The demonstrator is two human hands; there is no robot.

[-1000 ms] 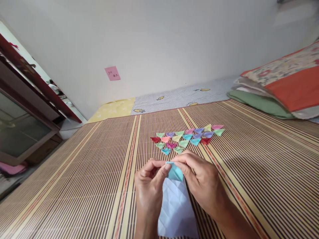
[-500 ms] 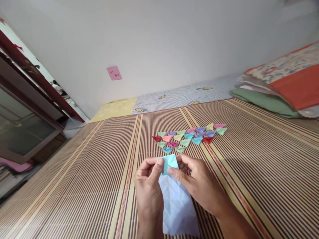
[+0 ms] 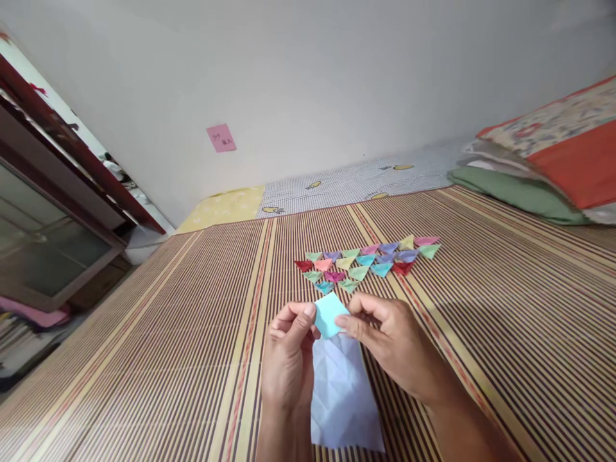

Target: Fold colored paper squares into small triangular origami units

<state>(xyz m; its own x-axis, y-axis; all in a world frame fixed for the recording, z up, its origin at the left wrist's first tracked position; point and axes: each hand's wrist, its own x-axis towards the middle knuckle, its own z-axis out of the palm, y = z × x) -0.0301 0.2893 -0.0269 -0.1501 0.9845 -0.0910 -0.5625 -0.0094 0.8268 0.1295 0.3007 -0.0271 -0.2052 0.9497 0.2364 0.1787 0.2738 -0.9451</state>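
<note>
Between my two hands is a small light-blue piece of folded paper (image 3: 330, 315), turned with one corner up. My left hand (image 3: 289, 343) pinches its left corner between thumb and fingers. On the opposite side, my right hand (image 3: 385, 327) grips the right corner, thumb in front. Below the paper, a creased white sheet (image 3: 344, 398) lies on the striped mat (image 3: 192, 359), partly covered by my hands. Just beyond my hands sit several small folded paper boats (image 3: 359, 273) in uneven rows, coloured red, pink, yellow, green, blue and purple.
Folded bedding (image 3: 563, 167) in orange, floral and green is piled at the right. A checked cloth (image 3: 332, 186) and a yellow cloth (image 3: 221, 208) run along the wall, which bears a pink note (image 3: 221, 138). A glass-fronted cabinet (image 3: 48, 237) stands at the left.
The light-blue paper has turned so that a corner points up and a smooth face shows. My right hand has shifted slightly right to its corner.
</note>
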